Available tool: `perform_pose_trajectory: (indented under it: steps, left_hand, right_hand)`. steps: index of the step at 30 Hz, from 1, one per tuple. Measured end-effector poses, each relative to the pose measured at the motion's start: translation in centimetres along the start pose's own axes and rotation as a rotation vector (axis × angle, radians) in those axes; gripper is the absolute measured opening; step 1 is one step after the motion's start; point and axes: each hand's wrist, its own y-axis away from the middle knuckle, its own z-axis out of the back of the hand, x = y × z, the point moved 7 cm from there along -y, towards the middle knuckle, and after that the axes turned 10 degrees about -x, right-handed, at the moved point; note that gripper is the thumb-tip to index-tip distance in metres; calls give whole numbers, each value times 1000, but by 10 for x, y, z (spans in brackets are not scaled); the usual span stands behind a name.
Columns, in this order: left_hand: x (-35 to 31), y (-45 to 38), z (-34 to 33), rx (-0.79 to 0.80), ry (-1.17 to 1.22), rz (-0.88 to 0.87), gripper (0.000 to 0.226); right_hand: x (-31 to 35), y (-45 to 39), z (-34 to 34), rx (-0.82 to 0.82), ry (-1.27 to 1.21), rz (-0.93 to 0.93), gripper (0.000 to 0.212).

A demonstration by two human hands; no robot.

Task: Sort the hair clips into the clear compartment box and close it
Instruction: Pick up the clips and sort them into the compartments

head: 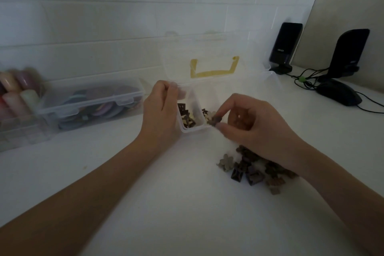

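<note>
Your left hand (161, 108) grips the left wall of the clear compartment box (192, 130), fingers curled over its far left corner, thumb side against the outside. The box sits on the white bench (145, 203) toward its back edge, with its lid (207, 56) standing open and leaning toward the tiled wall (124, 16); a yellow handle (214, 68) shows through the lid. Its left compartment already holds a small heap of dark and pale hair clips (186, 116), and a few more lie in the next compartment to the right. Your right hand (255, 124) pinches a dark brown clip (216, 120) between thumb and fingertips, just above the box's front rim at that second compartment. The unsorted pile of clips (253, 169) lies on the bench near the box's front right, partly under your right wrist. Along the bench's left edge sit a shut clear case (91, 102) of coloured discs and some blurred pastel rolls (18, 89). At the back right corner stand two black speakers (285, 44) and a black mouse (338, 92) with cables.
</note>
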Motion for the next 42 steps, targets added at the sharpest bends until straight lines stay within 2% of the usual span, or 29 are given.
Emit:
perform_pose_trajectory:
  steps: [5,8,10,14,18,21,24,32,34,37,42]
  left_hand:
    - [-8,3,-2,57,23,-36,18]
    - [-11,1,-1,77,49,-66,18]
    - [-11,-2,1,80,78,-69,17]
    - [-14,0,4,66,117,-75,14]
    - [-19,2,3,58,147,-66,15]
    - [-20,3,3,53,135,-75,14]
    - [-18,1,4,51,116,-87,15]
    - [-10,-1,4,61,125,-92,14]
    - [-9,-1,3,71,147,-88,15]
    - [-6,-2,3,69,157,-88,19]
    - [-5,-3,2,69,167,-87,19]
  right_hand:
    - [-8,-4,30,-352,125,3,10]
    - [-18,-4,43,-438,292,13,9]
    - [-24,-4,42,-413,371,34,10]
    - [-27,-4,37,-389,376,64,13]
    - [-16,-3,36,-415,383,161,13]
    - [-12,-1,28,-359,432,223,15]
    - [-18,-1,20,-299,485,219,17]
    - [-21,-2,20,-293,493,183,12]
    - [-24,-3,21,-296,445,127,9]
    - [-29,-5,24,-326,238,23,2]
    - [-29,-5,24,-342,133,-27,11]
